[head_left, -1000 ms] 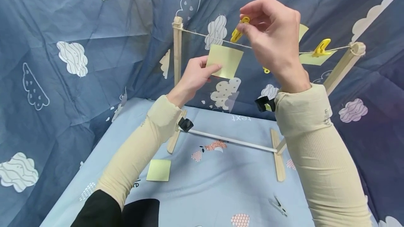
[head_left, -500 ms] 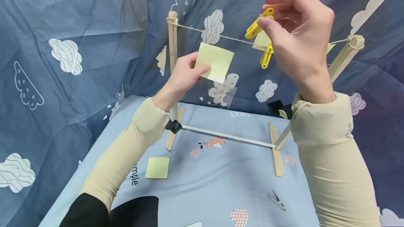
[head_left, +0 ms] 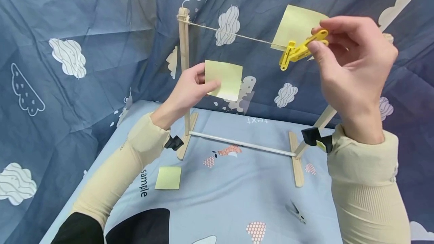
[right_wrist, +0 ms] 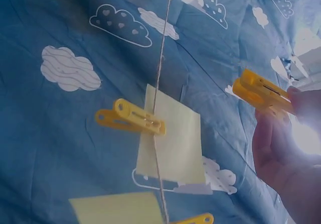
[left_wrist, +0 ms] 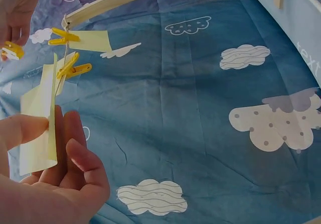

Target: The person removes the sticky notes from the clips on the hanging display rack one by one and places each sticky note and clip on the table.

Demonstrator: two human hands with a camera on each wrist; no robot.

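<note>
My left hand [head_left: 188, 91] pinches a yellow sticky note [head_left: 228, 78] between thumb and fingers, the note standing upright below the string [head_left: 234, 35]. In my right hand [head_left: 359, 59] a yellow clothespin [right_wrist: 263, 91] is pinched between thumb and fingertips, apart from the string in the right wrist view. Another yellow clothespin [right_wrist: 135, 119] clips a second note [right_wrist: 175, 143] to the string; this note sticks up above it in the head view. Farther along, a third note [left_wrist: 93, 40] hangs under its own yellow clothespin [left_wrist: 62, 37], mostly hidden by my right hand in the head view.
The string runs between two wooden posts [head_left: 184, 44] joined low down by a white rod [head_left: 240, 145]. On the light blue cloth lie another sticky note [head_left: 168, 178] and a grey clothespin [head_left: 297, 213]. A dark blue cloud-print curtain [head_left: 112, 22] stands behind.
My right hand has moved right with the yellow clothespin, away from the held note. My left hand has drawn left and lower with its note. The clipped note behind has come into fuller view.
</note>
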